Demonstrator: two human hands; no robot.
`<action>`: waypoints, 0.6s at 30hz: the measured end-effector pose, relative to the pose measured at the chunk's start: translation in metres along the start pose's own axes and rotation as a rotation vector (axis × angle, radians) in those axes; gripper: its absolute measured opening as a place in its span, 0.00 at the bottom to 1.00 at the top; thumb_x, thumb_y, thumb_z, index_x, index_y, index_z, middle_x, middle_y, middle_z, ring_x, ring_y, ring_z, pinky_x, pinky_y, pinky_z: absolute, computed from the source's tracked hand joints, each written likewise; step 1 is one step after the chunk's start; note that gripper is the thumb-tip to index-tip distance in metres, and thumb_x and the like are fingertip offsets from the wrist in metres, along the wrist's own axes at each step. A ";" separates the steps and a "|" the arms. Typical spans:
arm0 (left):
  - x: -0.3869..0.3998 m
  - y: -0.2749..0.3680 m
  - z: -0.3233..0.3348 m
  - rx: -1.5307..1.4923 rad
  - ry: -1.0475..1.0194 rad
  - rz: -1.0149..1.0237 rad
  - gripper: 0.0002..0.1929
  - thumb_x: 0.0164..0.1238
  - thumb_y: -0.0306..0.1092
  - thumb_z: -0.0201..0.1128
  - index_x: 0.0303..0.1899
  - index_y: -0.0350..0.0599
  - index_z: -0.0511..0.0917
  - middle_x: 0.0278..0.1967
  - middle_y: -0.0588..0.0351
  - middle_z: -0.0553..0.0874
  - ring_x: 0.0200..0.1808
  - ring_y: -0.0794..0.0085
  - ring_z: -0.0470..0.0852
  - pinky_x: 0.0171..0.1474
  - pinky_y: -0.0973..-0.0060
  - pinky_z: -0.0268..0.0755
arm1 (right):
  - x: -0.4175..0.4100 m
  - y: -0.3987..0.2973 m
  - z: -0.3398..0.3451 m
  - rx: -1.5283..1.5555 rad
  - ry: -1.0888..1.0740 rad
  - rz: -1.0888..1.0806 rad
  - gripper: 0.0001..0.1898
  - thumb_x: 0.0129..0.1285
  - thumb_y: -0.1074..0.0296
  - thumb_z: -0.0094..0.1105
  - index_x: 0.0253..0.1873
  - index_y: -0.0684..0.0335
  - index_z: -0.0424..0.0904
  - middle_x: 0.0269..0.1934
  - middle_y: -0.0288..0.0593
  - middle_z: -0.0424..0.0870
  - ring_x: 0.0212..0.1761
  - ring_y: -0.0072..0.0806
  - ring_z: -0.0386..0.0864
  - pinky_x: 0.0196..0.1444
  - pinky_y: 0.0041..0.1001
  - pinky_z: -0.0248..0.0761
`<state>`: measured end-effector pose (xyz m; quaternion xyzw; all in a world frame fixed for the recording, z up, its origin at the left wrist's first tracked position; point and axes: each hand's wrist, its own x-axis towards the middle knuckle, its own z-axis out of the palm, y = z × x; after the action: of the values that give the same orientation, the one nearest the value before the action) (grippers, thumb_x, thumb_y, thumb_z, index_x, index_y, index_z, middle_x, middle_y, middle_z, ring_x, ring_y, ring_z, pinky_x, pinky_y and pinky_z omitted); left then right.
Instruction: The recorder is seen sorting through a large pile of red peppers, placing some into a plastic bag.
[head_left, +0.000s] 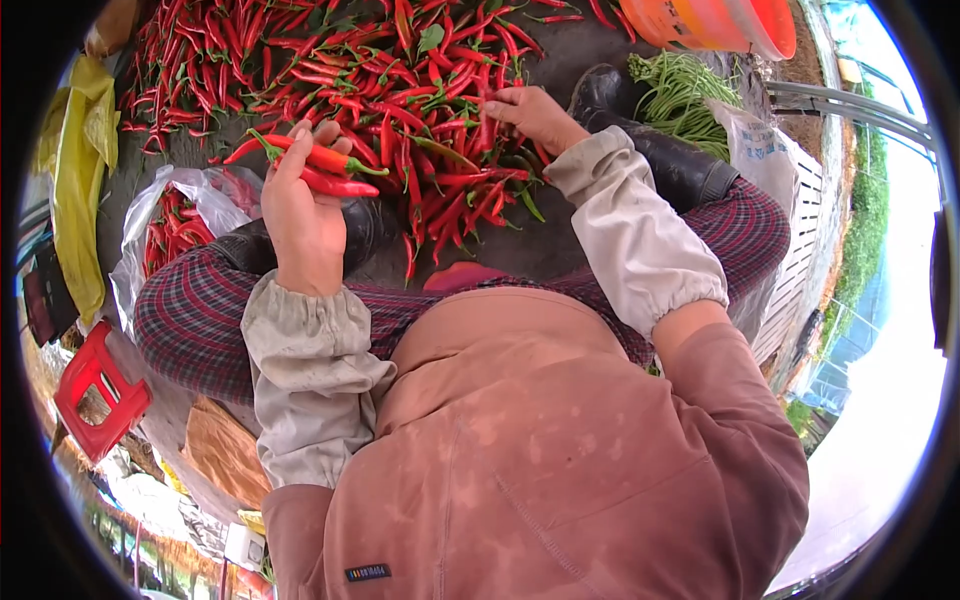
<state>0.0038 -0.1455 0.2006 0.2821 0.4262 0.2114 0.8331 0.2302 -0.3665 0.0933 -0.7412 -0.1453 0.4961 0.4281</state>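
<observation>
Several red chili peppers (330, 169) with green stems lie across the fingers of my left hand (307, 206), whose thumb rests over them. My right hand (536, 120) is at the right side of a large heap of red chili peppers (442, 157); thumb and forefinger meet at a red chili, though whether they pinch it is hard to tell. A few green-tinged peppers and a loose leaf are mixed into the heap, which spreads over the dark ground between my boots.
A clear plastic bag of red chilies (176, 229) sits beside my left knee. Long green beans (690, 101) lie by my right boot (675, 165), near a white printed sack (757, 150). An orange bucket (697, 22), a yellow sack (82, 187) and a red plastic stool (101, 390) stand farther out.
</observation>
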 end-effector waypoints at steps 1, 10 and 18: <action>0.001 0.000 0.001 -0.012 -0.002 0.023 0.16 0.71 0.31 0.62 0.57 0.37 0.73 0.48 0.50 0.84 0.49 0.63 0.83 0.55 0.69 0.75 | 0.002 0.015 -0.004 0.002 0.000 0.002 0.16 0.67 0.55 0.63 0.51 0.60 0.84 0.36 0.36 0.86 0.37 0.23 0.82 0.35 0.26 0.71; 0.022 0.005 0.003 -0.067 0.082 0.103 0.12 0.73 0.30 0.59 0.53 0.38 0.73 0.43 0.51 0.85 0.43 0.63 0.84 0.48 0.69 0.75 | -0.003 0.041 0.075 -1.196 -0.002 -0.451 0.06 0.61 0.68 0.54 0.37 0.59 0.81 0.36 0.47 0.83 0.40 0.43 0.82 0.39 0.42 0.77; 0.006 0.002 0.021 -0.094 0.038 0.169 0.10 0.69 0.29 0.60 0.49 0.42 0.77 0.37 0.57 0.83 0.37 0.71 0.83 0.39 0.72 0.77 | 0.017 0.047 0.117 -1.287 -0.008 -0.239 0.15 0.64 0.66 0.48 0.43 0.64 0.85 0.46 0.52 0.83 0.49 0.48 0.81 0.49 0.50 0.74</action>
<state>0.0246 -0.1460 0.2084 0.2735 0.4062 0.3058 0.8165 0.1278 -0.3262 0.0300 -0.8263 -0.4964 0.2616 -0.0495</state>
